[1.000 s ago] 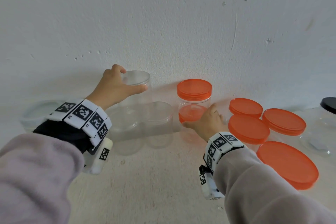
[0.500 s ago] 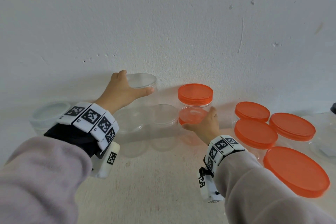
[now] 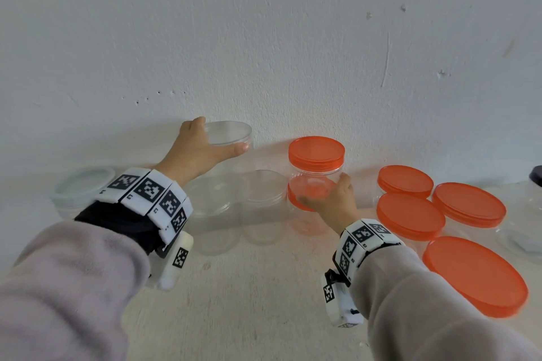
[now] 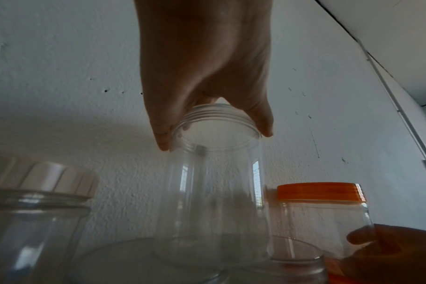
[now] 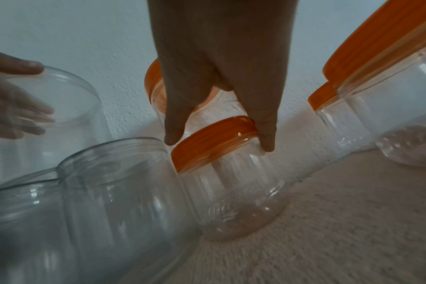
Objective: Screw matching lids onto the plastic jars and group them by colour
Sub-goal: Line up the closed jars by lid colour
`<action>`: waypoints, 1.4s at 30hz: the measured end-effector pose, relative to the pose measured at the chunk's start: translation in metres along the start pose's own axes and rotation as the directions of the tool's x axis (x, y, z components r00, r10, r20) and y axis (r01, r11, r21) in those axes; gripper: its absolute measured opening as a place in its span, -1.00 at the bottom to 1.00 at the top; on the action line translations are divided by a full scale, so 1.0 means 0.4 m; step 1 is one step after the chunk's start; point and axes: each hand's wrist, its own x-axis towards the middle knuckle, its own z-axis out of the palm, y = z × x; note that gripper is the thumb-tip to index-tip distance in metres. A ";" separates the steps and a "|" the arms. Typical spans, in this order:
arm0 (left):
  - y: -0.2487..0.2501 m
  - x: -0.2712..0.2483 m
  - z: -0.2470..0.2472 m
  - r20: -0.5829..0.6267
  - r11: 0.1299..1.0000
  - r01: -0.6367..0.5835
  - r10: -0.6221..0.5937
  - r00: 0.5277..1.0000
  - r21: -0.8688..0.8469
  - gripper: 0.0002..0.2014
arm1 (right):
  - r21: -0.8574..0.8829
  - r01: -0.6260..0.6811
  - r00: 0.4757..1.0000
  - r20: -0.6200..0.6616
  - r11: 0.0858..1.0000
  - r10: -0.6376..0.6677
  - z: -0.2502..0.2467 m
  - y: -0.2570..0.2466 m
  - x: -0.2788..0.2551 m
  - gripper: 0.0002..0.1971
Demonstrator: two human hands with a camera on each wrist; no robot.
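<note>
1. Our left hand (image 3: 199,149) grips the rim of a tall open jar (image 4: 214,173) at the far wall, thumb on one side, fingers on the other.
2. Our right hand (image 3: 334,202) grips a short orange-lidded jar (image 5: 229,173), fingers and thumb curled round it just under the lid; a taller orange jar (image 3: 316,161) stands right behind it.
3. We judge this a grouping step: slide the short jar right toward the orange group (image 3: 440,208), keep it upright, don't knock the neighbours.
4. Hold the open jar by its body when capping; a rim grip blocks the threads.
5. Hard to tell: clear jars (image 3: 240,208) in the middle blur together, so lids are uncertain; a dark-lidded jar (image 3: 536,176) is cut off far right.
</note>
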 end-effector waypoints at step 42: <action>0.389 -0.485 0.455 0.586 0.863 -0.504 0.429 0.687 -0.041 -0.09 | -0.400 0.228 0.971 0.029 0.888 -0.237 -0.824 0.234 -0.401 -0.39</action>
